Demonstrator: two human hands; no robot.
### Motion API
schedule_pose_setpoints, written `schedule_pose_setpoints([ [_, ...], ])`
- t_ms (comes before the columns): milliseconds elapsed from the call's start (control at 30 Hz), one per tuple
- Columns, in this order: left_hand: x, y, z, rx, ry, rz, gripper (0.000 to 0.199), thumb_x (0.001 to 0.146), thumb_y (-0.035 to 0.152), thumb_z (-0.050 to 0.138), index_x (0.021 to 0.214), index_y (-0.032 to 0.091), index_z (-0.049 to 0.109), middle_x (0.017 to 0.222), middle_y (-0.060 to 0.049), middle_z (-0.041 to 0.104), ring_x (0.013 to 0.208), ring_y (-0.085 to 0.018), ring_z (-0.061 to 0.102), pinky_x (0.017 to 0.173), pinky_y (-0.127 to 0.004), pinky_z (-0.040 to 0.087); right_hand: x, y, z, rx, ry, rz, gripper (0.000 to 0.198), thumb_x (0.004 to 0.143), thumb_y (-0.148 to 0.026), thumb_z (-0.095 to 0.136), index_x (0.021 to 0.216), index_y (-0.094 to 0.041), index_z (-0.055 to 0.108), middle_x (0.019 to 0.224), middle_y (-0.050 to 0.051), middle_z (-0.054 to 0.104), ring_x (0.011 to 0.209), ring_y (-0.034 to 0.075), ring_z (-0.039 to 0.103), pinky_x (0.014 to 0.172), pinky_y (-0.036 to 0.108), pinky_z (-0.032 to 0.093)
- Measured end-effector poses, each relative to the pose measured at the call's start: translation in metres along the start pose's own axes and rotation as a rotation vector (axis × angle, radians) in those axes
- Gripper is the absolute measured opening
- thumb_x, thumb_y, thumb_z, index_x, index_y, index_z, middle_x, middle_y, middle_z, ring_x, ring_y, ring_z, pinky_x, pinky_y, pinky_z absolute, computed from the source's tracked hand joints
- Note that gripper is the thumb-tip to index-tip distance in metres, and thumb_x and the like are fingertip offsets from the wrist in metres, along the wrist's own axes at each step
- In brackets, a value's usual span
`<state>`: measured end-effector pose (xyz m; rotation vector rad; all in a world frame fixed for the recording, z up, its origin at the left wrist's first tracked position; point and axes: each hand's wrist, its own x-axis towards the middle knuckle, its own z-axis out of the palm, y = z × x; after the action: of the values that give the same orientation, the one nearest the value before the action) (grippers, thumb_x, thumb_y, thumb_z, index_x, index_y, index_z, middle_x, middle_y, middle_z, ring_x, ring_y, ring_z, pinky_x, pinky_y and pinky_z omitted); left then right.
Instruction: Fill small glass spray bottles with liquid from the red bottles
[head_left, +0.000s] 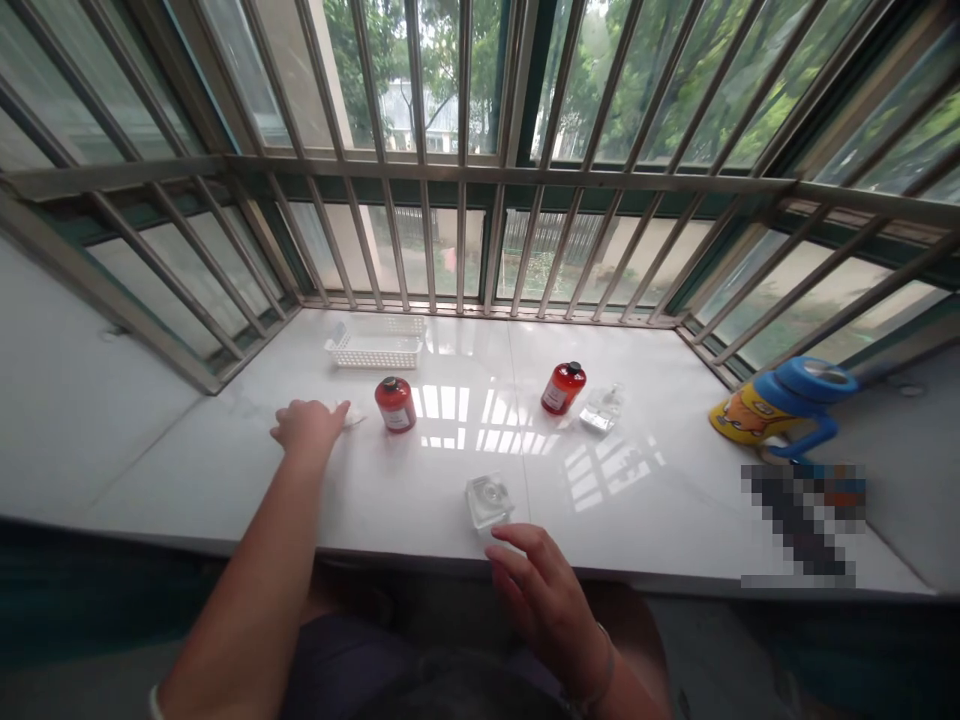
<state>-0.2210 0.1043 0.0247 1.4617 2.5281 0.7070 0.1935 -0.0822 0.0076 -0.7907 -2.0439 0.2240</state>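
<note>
On the left of the white counter, my left hand [307, 425] is stretched out palm down. Its fingers are bent under and mostly hidden, with the thumb beside a small clear item [354, 415] too faint to name. Just right of that item stands a red bottle [396, 406] with a black cap and white label. At the front edge my right hand [541, 590] is open, thumb and fingers apart. Beside its fingertips sits a clear square glass-like container [489, 500] with a round top opening; whether they touch it I cannot tell.
A second red bottle [564, 388] stands tilted-looking beside another clear container [601, 408]. Behind lies a white perforated basket [375, 345]. At right are a blue and yellow mug-like bottle [776, 405] and a blurred-out dark object [802, 520]. Metal window bars [461, 240] border the back.
</note>
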Motion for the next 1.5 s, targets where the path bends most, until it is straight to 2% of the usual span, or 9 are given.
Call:
schedule_pose_setpoints([
  [100, -0.013, 0.013, 0.006, -0.13, 0.026, 0.083, 0.067, 0.092, 0.067, 0.058, 0.135, 0.017, 0.066, 0.148, -0.026, 0.062, 0.144, -0.049, 0.05, 0.116, -0.065, 0.043, -0.001, 0.005, 0.0, 0.013, 0.007, 0.01, 0.038, 0.098, 0.0, 0.06, 0.129, -0.022, 0.065, 0.112, 0.01, 0.074, 0.104, 0.024, 0.07, 0.091, 0.042, 0.064],
  [233, -0.03, 0.037, 0.019, -0.353, -0.092, 0.243, 0.073, 0.094, 0.068, 0.064, 0.155, 0.031, 0.051, 0.158, -0.011, 0.06, 0.136, -0.033, 0.063, 0.109, -0.042, 0.054, -0.001, 0.01, 0.007, -0.064, 0.06, 0.095, 0.035, 0.098, -0.006, 0.067, 0.129, -0.024, 0.065, 0.113, 0.01, 0.074, 0.109, 0.027, 0.069, 0.096, 0.048, 0.062],
  [333, -0.037, 0.056, 0.028, -0.553, -0.209, 0.286, 0.084, 0.083, 0.065, 0.079, 0.155, 0.03, 0.053, 0.151, -0.012, 0.065, 0.129, -0.033, 0.068, 0.109, -0.044, 0.053, 0.003, 0.015, 0.018, -0.13, 0.066, 0.203, 0.046, 0.099, -0.018, 0.07, 0.143, -0.023, 0.058, 0.136, 0.016, 0.067, 0.129, 0.033, 0.064, 0.107, 0.057, 0.059],
  [500, -0.052, 0.08, 0.043, -0.702, -0.256, 0.302, 0.062, 0.092, 0.06, 0.069, 0.142, 0.025, 0.065, 0.133, -0.011, 0.075, 0.119, -0.031, 0.07, 0.109, -0.045, 0.052, 0.013, 0.031, 0.042, -0.174, -0.009, 0.312, 0.075, 0.098, -0.034, 0.075, 0.163, -0.022, 0.038, 0.161, 0.022, 0.05, 0.149, 0.04, 0.05, 0.116, 0.065, 0.053],
  [833, -0.108, 0.085, 0.047, -0.767, -0.317, 0.452, 0.043, 0.102, 0.051, 0.059, 0.136, 0.026, 0.068, 0.155, -0.01, 0.063, 0.144, -0.031, 0.058, 0.124, -0.047, 0.041, 0.009, 0.054, 0.061, -0.15, -0.128, 0.344, 0.066, 0.094, -0.024, 0.073, 0.154, -0.022, 0.047, 0.156, 0.018, 0.058, 0.139, 0.035, 0.059, 0.113, 0.059, 0.057],
  [1000, -0.132, 0.085, 0.036, -0.815, -0.326, 0.515, 0.033, 0.103, 0.046, 0.061, 0.126, 0.026, 0.073, 0.153, -0.011, 0.065, 0.143, -0.032, 0.059, 0.124, -0.048, 0.042, 0.005, 0.064, 0.054, -0.17, -0.076, 0.362, 0.069, 0.095, -0.025, 0.072, 0.157, -0.022, 0.043, 0.154, 0.018, 0.059, 0.138, 0.035, 0.061, 0.113, 0.058, 0.057],
  [1200, -0.148, 0.086, 0.036, -0.907, -0.327, 0.464, 0.023, 0.097, 0.043, 0.073, 0.112, 0.026, 0.073, 0.144, -0.012, 0.07, 0.136, -0.032, 0.065, 0.119, -0.049, 0.048, -0.001, 0.083, 0.042, -0.233, 0.024, 0.389, 0.077, 0.097, -0.032, 0.072, 0.164, -0.022, 0.035, 0.148, 0.017, 0.063, 0.135, 0.036, 0.062, 0.111, 0.06, 0.059],
  [1367, -0.147, 0.088, 0.044, -1.046, -0.336, 0.354, 0.032, 0.086, 0.041, 0.085, 0.1, 0.025, 0.062, 0.139, -0.014, 0.073, 0.133, -0.033, 0.068, 0.113, -0.053, 0.052, -0.002, 0.091, 0.035, -0.265, 0.057, 0.389, 0.075, 0.099, -0.035, 0.071, 0.164, -0.023, 0.036, 0.15, 0.017, 0.062, 0.135, 0.036, 0.062, 0.111, 0.061, 0.059],
  [1500, -0.144, 0.092, 0.043, -1.027, -0.382, 0.341, 0.048, 0.08, 0.039, 0.091, 0.118, 0.026, 0.066, 0.139, -0.012, 0.074, 0.133, -0.033, 0.068, 0.116, -0.053, 0.05, -0.001, 0.091, 0.035, -0.272, 0.056, 0.389, 0.073, 0.098, -0.033, 0.071, 0.163, -0.023, 0.037, 0.151, 0.016, 0.061, 0.135, 0.036, 0.062, 0.112, 0.06, 0.058],
])
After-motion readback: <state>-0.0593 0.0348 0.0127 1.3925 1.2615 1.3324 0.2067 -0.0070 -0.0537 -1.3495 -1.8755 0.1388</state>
